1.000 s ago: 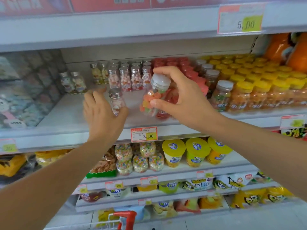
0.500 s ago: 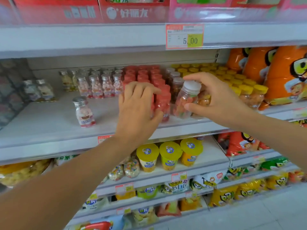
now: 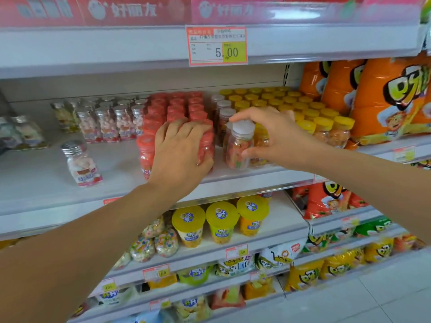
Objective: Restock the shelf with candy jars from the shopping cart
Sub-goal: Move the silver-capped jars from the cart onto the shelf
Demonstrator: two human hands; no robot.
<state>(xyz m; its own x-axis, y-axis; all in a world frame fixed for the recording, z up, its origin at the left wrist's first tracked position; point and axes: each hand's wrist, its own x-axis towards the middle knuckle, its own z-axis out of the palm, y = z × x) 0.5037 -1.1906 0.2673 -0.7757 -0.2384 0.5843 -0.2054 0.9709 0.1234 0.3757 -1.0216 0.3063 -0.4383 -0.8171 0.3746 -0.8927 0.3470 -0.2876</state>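
R grip (image 3: 277, 136) pinches white-lid jar (image 3: 240, 145), just right of red-lid jar (image 3: 208, 146) clasped by L grip (image 3: 182, 150); best seated upright, released gently.

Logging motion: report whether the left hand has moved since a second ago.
Yes. The left hand went rightward along the white shelf, from the small silver-capped clear bottle to the red-lidded plastic jars.

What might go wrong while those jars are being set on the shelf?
1. The right hand pinches the white-lidded jar by its fingertips near the front edge of the shelf; it may slip and fall.
2. The left hand grips a red-lidded jar in a tightly packed block; a shove might topple neighbours.
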